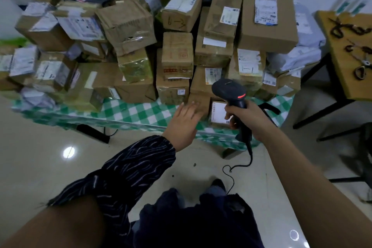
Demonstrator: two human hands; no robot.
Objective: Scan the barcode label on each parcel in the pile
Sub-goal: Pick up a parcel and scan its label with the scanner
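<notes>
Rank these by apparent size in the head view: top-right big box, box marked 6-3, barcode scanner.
Largest: the top-right big box, clearly.
Then the box marked 6-3 and the barcode scanner. These two look about alike, and the scanner is nearer the camera, so I leave them unranked.

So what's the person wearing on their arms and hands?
Both hands are bare: left hand, right hand, no gloves, rings or watch visible. The left forearm wears a dark sleeve cover with pale wavy streaks and a gathered cuff at the wrist. The right arm is unsleeved.
</notes>
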